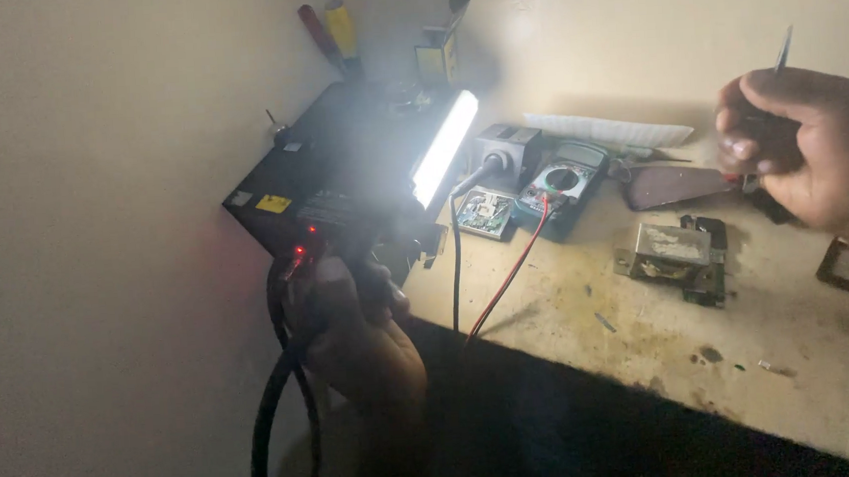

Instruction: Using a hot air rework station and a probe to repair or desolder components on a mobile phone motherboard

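Stained workbench (647, 343), dim room. Left hand (357, 331) wraps black cable (278, 414) at front of black box (341, 165) bearing lit lamp bar (445, 147). Right hand (802, 147) pinches thin metal tool (783, 50). Risk: tugged cable dragging box off edge; multimeter (563, 181) leads snagging.

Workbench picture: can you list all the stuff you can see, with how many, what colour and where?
black box: one, black, bench's left end
light bar: one, glowing white, on the box's right edge
multimeter: one, dark, bench middle
red lead: one, red, from multimeter over bench edge
circuit board: one, green, left of multimeter
metal transformer: one, silver, bench right
screwdrivers: two, red and yellow handles, against wall
black cables: dark, hanging below left hand
workbench: one, stained beige
left hand: at the box's front corner
right hand: raised, holding thin metal tool
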